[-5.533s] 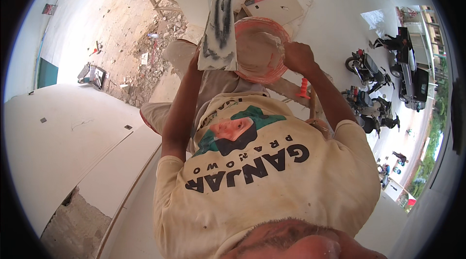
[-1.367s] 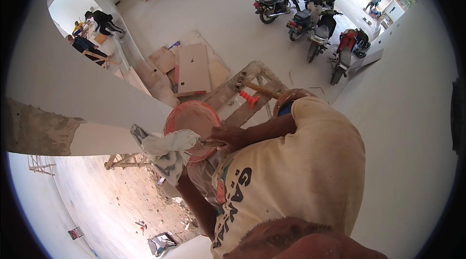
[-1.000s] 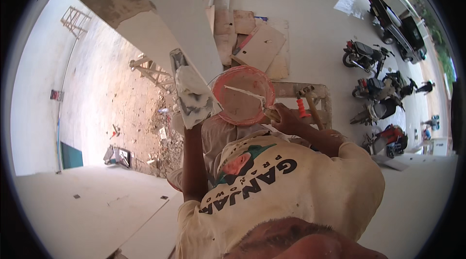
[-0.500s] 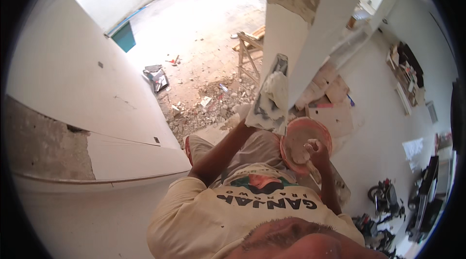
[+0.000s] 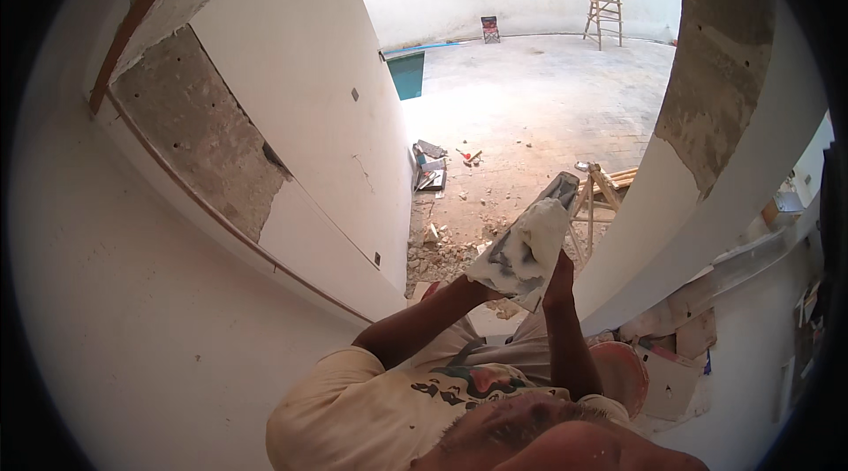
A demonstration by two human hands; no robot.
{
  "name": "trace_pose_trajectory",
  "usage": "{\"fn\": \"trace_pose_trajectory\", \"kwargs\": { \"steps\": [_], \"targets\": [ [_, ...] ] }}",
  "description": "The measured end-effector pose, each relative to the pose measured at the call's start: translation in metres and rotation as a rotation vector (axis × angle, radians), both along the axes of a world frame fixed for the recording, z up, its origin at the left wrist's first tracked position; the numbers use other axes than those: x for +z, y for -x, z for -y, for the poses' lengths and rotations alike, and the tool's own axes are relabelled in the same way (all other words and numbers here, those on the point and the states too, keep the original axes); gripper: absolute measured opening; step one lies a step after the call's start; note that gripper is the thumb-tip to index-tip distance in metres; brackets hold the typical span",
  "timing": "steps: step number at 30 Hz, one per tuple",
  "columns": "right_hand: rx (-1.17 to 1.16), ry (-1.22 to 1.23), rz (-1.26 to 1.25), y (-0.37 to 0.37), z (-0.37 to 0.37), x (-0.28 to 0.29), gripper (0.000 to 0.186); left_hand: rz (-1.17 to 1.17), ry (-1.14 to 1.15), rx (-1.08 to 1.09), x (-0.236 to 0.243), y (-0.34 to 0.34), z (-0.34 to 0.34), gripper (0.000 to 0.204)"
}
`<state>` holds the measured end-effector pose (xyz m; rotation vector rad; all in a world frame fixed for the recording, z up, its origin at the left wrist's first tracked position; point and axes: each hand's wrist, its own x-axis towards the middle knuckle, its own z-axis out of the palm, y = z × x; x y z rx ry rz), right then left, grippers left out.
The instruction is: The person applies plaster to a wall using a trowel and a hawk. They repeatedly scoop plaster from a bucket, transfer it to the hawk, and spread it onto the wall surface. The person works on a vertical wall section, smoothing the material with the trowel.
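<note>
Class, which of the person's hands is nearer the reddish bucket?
Right. The right hand is above and left of the reddish bucket; the left hand, mostly hidden by the board, is farther left.

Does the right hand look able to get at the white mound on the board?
Probably yes: the right hand is by the right edge of the board, and the white mound sits uncovered on top, with nothing visible blocking it.
</note>
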<state>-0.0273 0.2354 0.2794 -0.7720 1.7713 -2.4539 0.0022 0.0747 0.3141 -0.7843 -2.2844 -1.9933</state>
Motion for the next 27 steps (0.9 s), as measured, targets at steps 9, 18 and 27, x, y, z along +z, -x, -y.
{"fn": "trace_pose_trajectory", "kwargs": {
  "steps": [9, 18, 27],
  "targets": [
    [0.733, 0.727, 0.506, 0.005, 0.091, 0.041, 0.041, 0.613, -0.859, 0.004, 0.072, -0.065, 0.072, 0.063],
    [0.935, 0.968, 0.629, 0.013, 0.144, 0.110, 0.042, 0.715, -0.639, 0.005, 0.117, -0.126, 0.121, 0.059],
    [1.016, 1.006, 0.757, 0.028, 0.245, 0.213, 0.047, 0.093, 0.102, 1.214, 0.246, -0.184, 0.273, 0.055]
  ]
}}
